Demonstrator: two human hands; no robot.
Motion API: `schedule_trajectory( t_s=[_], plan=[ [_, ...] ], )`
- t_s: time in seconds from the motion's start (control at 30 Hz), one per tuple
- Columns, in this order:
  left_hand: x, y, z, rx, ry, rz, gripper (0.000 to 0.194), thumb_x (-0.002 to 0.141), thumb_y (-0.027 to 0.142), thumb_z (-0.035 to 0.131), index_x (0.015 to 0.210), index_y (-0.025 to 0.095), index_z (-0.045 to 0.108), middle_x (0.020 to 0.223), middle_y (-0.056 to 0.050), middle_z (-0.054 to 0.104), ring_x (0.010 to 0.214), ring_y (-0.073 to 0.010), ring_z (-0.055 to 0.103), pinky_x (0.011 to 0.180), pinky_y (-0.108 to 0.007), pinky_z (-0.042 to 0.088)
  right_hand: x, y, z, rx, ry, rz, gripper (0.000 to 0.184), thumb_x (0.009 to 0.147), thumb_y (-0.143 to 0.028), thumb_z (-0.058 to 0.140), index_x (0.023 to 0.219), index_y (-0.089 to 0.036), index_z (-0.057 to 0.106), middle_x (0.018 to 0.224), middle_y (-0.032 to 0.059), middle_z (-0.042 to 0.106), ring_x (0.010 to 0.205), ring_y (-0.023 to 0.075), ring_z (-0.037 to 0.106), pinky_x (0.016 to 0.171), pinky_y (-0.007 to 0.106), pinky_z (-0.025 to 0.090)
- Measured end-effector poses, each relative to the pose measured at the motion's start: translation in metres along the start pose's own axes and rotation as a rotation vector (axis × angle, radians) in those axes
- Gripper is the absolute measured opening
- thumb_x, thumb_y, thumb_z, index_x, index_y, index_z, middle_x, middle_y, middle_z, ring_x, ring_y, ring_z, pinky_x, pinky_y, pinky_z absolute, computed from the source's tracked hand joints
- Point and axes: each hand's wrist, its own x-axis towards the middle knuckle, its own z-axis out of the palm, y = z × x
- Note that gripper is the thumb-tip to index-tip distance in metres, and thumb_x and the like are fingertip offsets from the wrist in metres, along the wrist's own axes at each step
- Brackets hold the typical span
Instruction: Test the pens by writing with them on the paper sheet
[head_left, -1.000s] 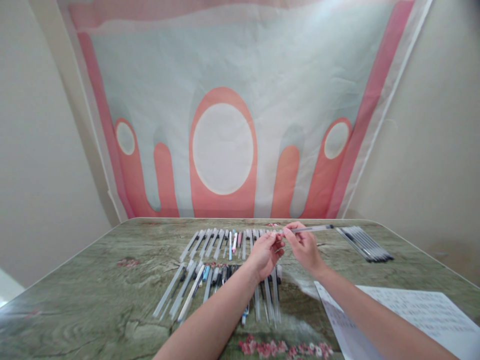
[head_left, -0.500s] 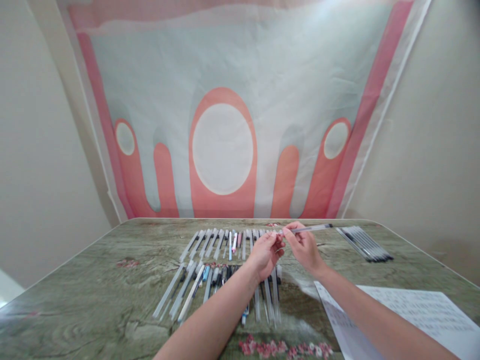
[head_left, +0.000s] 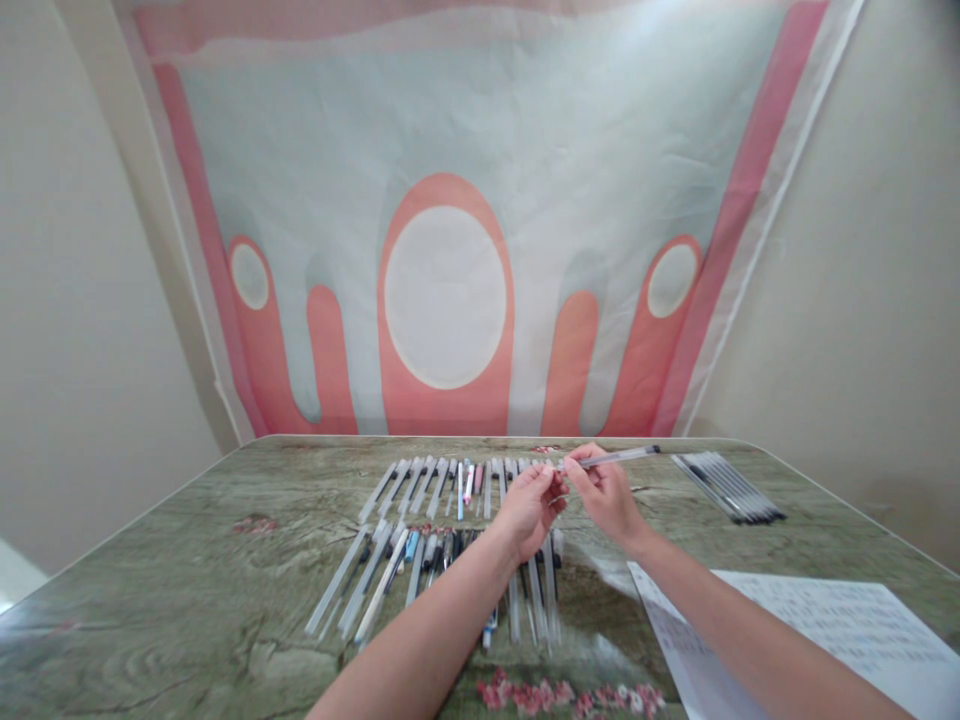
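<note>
A slim translucent pen (head_left: pixel 621 455) with a dark end pointing right is held between both hands above the table. My right hand (head_left: pixel 602 492) pinches its barrel near the left end. My left hand (head_left: pixel 534 502) has its thumb and fingers closed at the pen's left tip, which they hide. Below and left of the hands lie two rows of pen parts: a back row (head_left: pixel 427 487) of clear barrels with a few coloured pens, and a front row (head_left: pixel 382 575) of longer clear barrels, dark pieces and pens. My left forearm covers part of the front row.
A neat bundle of clear pens with dark ends (head_left: pixel 729 488) lies at the back right of the wood-patterned table (head_left: pixel 187 590). A sheet of paper with writing (head_left: pixel 825 625) rests at the front right, partly under my right forearm. A printed cloth (head_left: pixel 450 130) hangs behind.
The pen's dark right end has shifted slightly left and up-tilted a little. Both hands stay nearly in the same place, still closed on it.
</note>
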Motion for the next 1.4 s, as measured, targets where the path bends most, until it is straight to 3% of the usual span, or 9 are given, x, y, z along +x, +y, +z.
schedule_trajectory(
  t_s=[0.2, 0.33, 0.43, 0.5, 0.63, 0.77, 0.93, 1.2, 1.4],
  plan=[
    [0.002, -0.003, -0.002, 0.008, 0.002, 0.008, 0.017, 0.07, 0.027, 0.063, 0.074, 0.014, 0.051, 0.066, 0.0, 0.054, 0.058, -0.0067, 0.051, 0.054, -0.019, 0.036, 0.001, -0.002, -0.001, -0.008, -0.05, -0.008, 0.018, 0.081, -0.033, 0.046, 0.073, -0.017, 0.05, 0.059, -0.0013, 0.057, 0.049, 0.0104, 0.052, 0.046, 0.02, 0.041],
    [0.004, -0.003, -0.003, 0.022, 0.12, 0.001, 0.016, 0.072, 0.028, 0.06, 0.077, 0.014, 0.052, 0.066, 0.001, 0.054, 0.055, -0.0063, 0.051, 0.051, -0.018, 0.036, 0.009, 0.011, -0.005, 0.01, -0.013, -0.003, 0.023, 0.083, -0.037, 0.043, 0.081, -0.016, 0.054, 0.066, 0.001, 0.06, 0.059, 0.0131, 0.057, 0.056, 0.023, 0.046],
    [0.008, -0.003, -0.007, 0.037, 0.283, -0.025, 0.015, 0.074, 0.028, 0.057, 0.079, 0.014, 0.053, 0.064, 0.001, 0.054, 0.051, -0.0065, 0.051, 0.048, -0.018, 0.034, 0.014, 0.038, -0.011, -0.043, 0.014, -0.014, 0.029, 0.087, -0.035, 0.035, 0.1, -0.016, 0.053, 0.067, 0.0015, 0.06, 0.063, 0.0143, 0.058, 0.063, 0.028, 0.048],
    [0.01, -0.003, -0.01, 0.039, 0.358, -0.037, 0.013, 0.074, 0.026, 0.055, 0.079, 0.014, 0.053, 0.063, 0.001, 0.055, 0.049, -0.0065, 0.05, 0.047, -0.018, 0.034, 0.016, 0.063, -0.014, -0.172, -0.046, -0.084, 0.03, 0.087, -0.033, 0.035, 0.104, -0.017, 0.053, 0.078, 0.0045, 0.063, 0.075, 0.0166, 0.059, 0.072, 0.033, 0.048],
    [0.012, -0.003, -0.012, 0.028, 0.39, -0.042, 0.012, 0.074, 0.024, 0.054, 0.081, 0.014, 0.054, 0.063, 0.0, 0.056, 0.048, -0.007, 0.051, 0.047, -0.019, 0.034, 0.018, 0.115, -0.013, -0.437, -0.225, -0.293, 0.032, 0.083, -0.025, 0.04, 0.113, -0.018, 0.051, 0.111, 0.0095, 0.058, 0.106, 0.023, 0.049, 0.09, 0.044, 0.038],
    [0.011, -0.004, -0.012, 0.031, 0.396, -0.053, 0.012, 0.073, 0.024, 0.054, 0.082, 0.015, 0.054, 0.062, 0.0, 0.056, 0.047, -0.0071, 0.051, 0.047, -0.019, 0.034, 0.018, 0.143, -0.007, -0.516, -0.327, -0.32, 0.038, 0.08, -0.019, 0.042, 0.117, -0.016, 0.048, 0.118, 0.0122, 0.053, 0.113, 0.0237, 0.045, 0.092, 0.045, 0.036],
    [0.011, -0.004, -0.012, 0.037, 0.393, -0.065, 0.012, 0.074, 0.023, 0.054, 0.083, 0.015, 0.054, 0.062, 0.001, 0.056, 0.047, -0.007, 0.051, 0.047, -0.018, 0.034, 0.014, 0.142, -0.006, -0.527, -0.405, -0.263, 0.036, 0.078, -0.016, 0.043, 0.114, -0.017, 0.05, 0.111, 0.0105, 0.058, 0.104, 0.0219, 0.052, 0.088, 0.04, 0.041],
    [0.012, -0.005, -0.014, 0.045, 0.398, -0.054, 0.011, 0.074, 0.022, 0.055, 0.082, 0.015, 0.053, 0.064, 0.0, 0.057, 0.049, -0.007, 0.052, 0.048, -0.018, 0.035, 0.007, 0.126, -0.013, -0.556, -0.246, -0.195, 0.033, 0.07, -0.009, 0.044, 0.099, -0.019, 0.057, 0.094, 0.0079, 0.064, 0.089, 0.0207, 0.058, 0.077, 0.034, 0.045],
    [0.015, -0.011, -0.018, 0.097, 0.345, 0.028, 0.014, 0.069, 0.017, 0.062, 0.08, 0.014, 0.054, 0.068, -0.002, 0.058, 0.057, -0.0079, 0.055, 0.053, -0.018, 0.038, 0.009, 0.098, -0.011, -0.4, -0.141, -0.232, 0.031, 0.072, -0.013, 0.045, 0.101, -0.019, 0.056, 0.094, 0.0063, 0.064, 0.085, 0.0193, 0.06, 0.076, 0.035, 0.047]
  ],
)
